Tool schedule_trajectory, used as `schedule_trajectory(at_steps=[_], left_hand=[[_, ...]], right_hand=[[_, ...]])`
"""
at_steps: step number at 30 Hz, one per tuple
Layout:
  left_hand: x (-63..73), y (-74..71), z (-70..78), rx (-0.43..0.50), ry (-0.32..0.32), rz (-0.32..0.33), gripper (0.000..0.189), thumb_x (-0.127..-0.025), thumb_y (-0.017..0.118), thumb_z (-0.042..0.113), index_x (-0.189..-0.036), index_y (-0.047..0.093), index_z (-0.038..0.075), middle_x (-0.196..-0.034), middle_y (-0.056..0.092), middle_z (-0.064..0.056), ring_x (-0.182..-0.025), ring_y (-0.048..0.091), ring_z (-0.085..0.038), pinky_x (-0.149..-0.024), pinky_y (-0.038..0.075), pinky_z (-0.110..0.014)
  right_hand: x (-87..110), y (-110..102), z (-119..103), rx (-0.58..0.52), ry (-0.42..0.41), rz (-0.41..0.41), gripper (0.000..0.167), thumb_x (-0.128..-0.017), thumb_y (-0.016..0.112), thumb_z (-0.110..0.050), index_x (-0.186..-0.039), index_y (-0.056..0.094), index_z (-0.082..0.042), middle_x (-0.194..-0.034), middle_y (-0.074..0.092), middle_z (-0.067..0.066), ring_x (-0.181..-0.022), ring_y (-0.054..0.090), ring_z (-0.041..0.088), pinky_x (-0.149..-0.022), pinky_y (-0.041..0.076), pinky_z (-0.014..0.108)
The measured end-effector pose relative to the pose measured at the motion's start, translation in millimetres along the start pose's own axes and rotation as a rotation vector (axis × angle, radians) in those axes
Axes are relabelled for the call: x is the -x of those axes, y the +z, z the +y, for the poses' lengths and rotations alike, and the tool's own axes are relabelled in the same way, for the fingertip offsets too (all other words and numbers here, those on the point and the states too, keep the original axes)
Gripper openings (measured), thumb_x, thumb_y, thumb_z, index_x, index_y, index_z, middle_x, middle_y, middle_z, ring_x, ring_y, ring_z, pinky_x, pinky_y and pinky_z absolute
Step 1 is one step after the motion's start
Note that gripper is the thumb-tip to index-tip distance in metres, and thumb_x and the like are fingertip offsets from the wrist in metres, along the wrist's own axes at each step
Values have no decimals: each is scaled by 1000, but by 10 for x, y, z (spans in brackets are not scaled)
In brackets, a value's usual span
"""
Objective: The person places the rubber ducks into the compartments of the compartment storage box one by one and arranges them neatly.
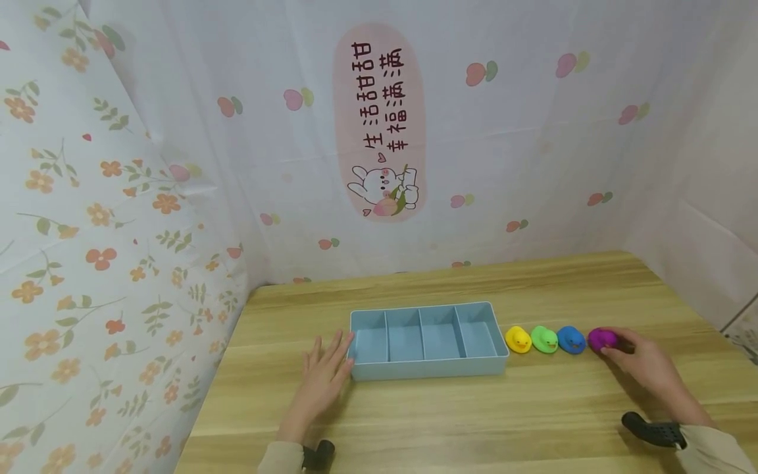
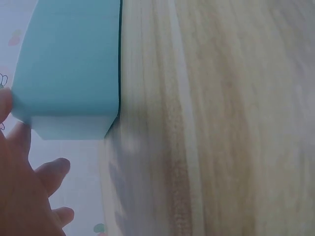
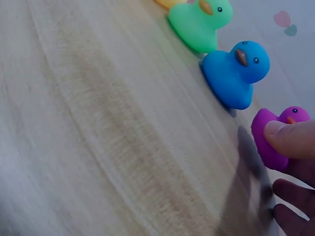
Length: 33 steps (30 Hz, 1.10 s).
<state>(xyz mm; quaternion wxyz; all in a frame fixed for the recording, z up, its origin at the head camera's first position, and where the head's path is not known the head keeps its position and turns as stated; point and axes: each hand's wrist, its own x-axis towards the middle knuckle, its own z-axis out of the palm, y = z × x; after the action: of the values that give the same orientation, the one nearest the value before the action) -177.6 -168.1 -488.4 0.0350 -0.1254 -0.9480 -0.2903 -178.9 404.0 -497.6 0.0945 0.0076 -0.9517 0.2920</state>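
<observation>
A light blue tray (image 1: 429,367) with several compartments stands mid-table, and bare floor shows in each of them. My left hand (image 1: 324,374) lies at its left end, fingers spread and fingertips right at the rim; the left wrist view shows the tray's side (image 2: 74,64) beside the fingers. To the right of the tray, a yellow rubber duck (image 1: 518,340), a green one (image 1: 544,340) and a blue one (image 1: 571,340) form a row. At the row's right end my right hand (image 1: 645,362) pinches a purple rubber duck (image 3: 270,142) between thumb and fingers.
The wooden table (image 1: 438,421) ends at a patterned cloth (image 1: 509,145) along the back. Floral cloth (image 1: 118,263) hangs on the left side, and a pale sheet (image 1: 710,164) on the right. Each wrist wears a black strap mount (image 1: 651,431).
</observation>
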Motion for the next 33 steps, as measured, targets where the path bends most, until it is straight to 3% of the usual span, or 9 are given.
schedule_trajectory(at_steps=[10, 21, 33], left_hand=[[-3, -4, -2, 13, -29, -18, 50, -101, 42, 35, -150, 31, 29, -153, 34, -12, -142, 5, -52, -109, 1, -74], [6, -7, 15, 38, -40, -17, 50, -102, 42, 36, -150, 32, 26, -152, 36, -13, -141, 15, -52, -107, -1, -76], [-11, 22, 49, 12, 24, 46, 49, -101, 46, 28, -147, 39, 15, -141, 51, -12, -137, 34, -45, -110, 5, -72]], right_hand=[[-6, -84, -122, -30, 53, 2, 51, -94, 59, -22, -126, 47, 15, -123, 43, 47, -109, 37, 68, -81, 34, 75], [-51, -127, -272, -31, 63, 20, 54, -93, 60, -31, -127, 50, 10, -126, 45, 44, -113, 37, 65, -83, 34, 73], [-77, -84, -472, -87, 86, 28, 55, -91, 63, -31, -128, 52, 7, -127, 48, 39, -116, 40, 60, -84, 36, 69]])
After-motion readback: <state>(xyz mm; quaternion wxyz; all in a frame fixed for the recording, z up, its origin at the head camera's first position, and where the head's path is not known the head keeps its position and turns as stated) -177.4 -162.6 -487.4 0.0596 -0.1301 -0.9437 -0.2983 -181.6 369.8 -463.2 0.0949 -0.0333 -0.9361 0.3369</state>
